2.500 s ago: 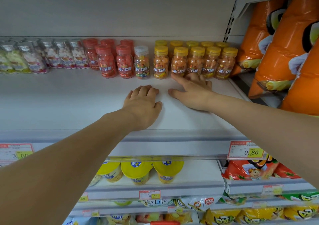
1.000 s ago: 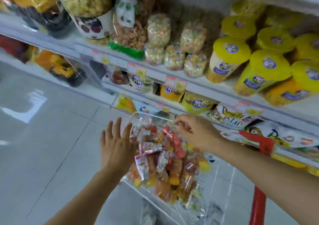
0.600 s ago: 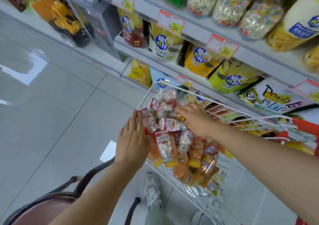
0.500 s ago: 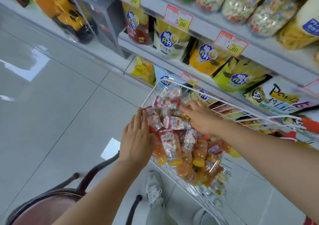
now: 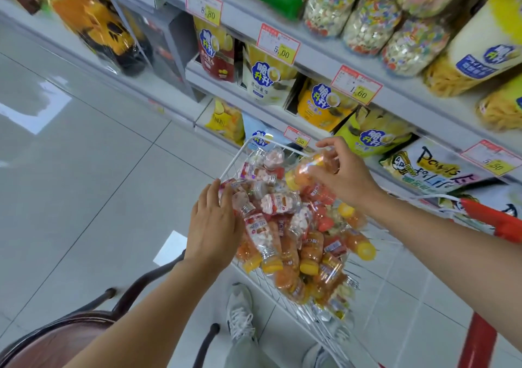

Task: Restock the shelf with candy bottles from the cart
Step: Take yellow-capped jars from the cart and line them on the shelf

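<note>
Two hands are over the cart (image 5: 234, 158) and only one has done anything new. The near one, the left hand (image 5: 211, 226), hasn't budged from half a second ago. Its fingers are fairly straight and laid on the bottles at the cart's near-left edge. It's holding nothing as far as I can tell, probably just steadying the heap.

The right hand (image 5: 343, 177) was down among the candy a moment back. Now it's up over the cart's far end, thumb and fingers curled round an orange bottle (image 5: 309, 170) with a yellow cap, tipped sideways and clear of the rest. So I'd call the pick done. What's left is the carry up to the candy shelf, which isn't in shot right now.

Counts, front to back:
- One dark chair (image 5: 56, 339).
- Two light shoes (image 5: 240, 314) on the floor, one mostly cut off.
- One bottle in hand.
- The pile of candy bottles (image 5: 285, 226) fills the cart edge to edge. It's too jumbled for an exact number, but it's well over a dozen.
- At least five yellow caps show in the pile, plus some red and silver ones.
- One red handle (image 5: 485, 218) at the cart's right end.
- Five price tags (image 5: 278, 44) along the shelf (image 5: 319, 57) fronts beyond the cart, with snack bags (image 5: 265, 79) packed behind, too many to count.
</note>
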